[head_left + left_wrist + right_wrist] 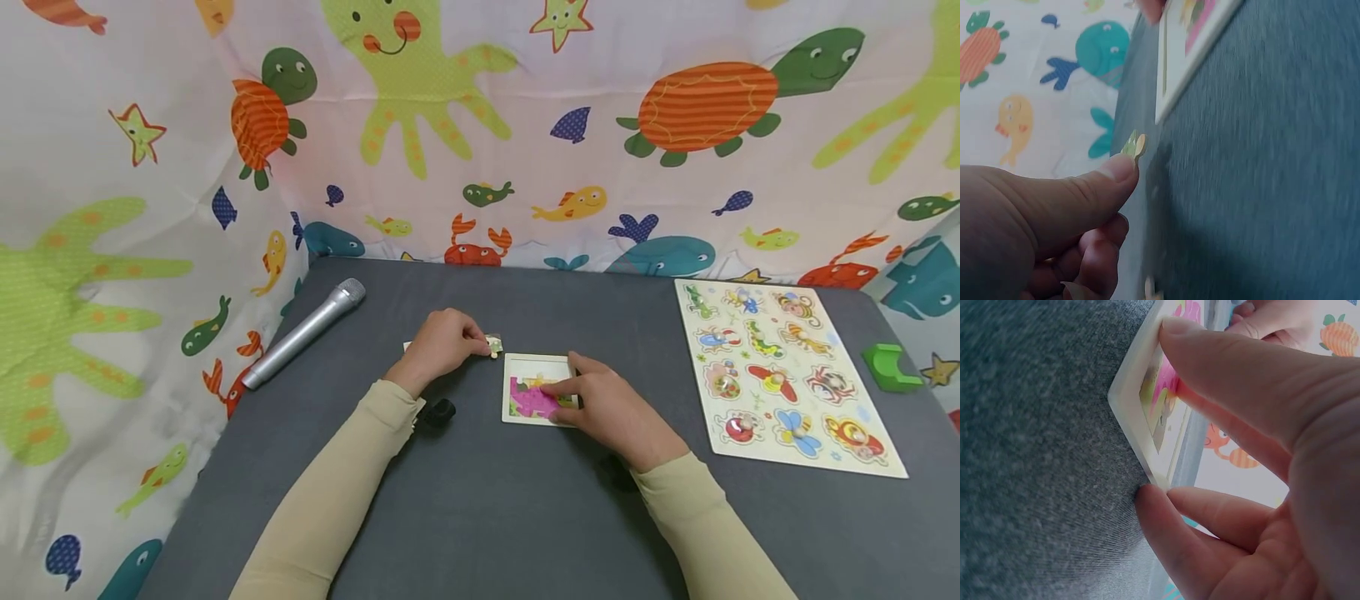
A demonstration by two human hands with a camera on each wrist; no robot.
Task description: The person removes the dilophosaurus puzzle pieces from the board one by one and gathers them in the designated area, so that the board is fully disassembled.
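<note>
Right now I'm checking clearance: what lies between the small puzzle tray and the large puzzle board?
The right hand, then bare dark tabletop, in the head view.

A creased white cloth (525,158) hangs behind the desk (465,517) and along its left and right sides. Printed on it are yellow-green octopuses (416,83), orange-shelled turtles (708,107), teal whales (663,256), red crabs (474,254), starfish (561,21) and small fish (573,202). The desk's surface is dark grey, finely woven close up. Soft-edged shadows lie on it; the cloth looks faintly pink at the back, greyer at left.
</note>
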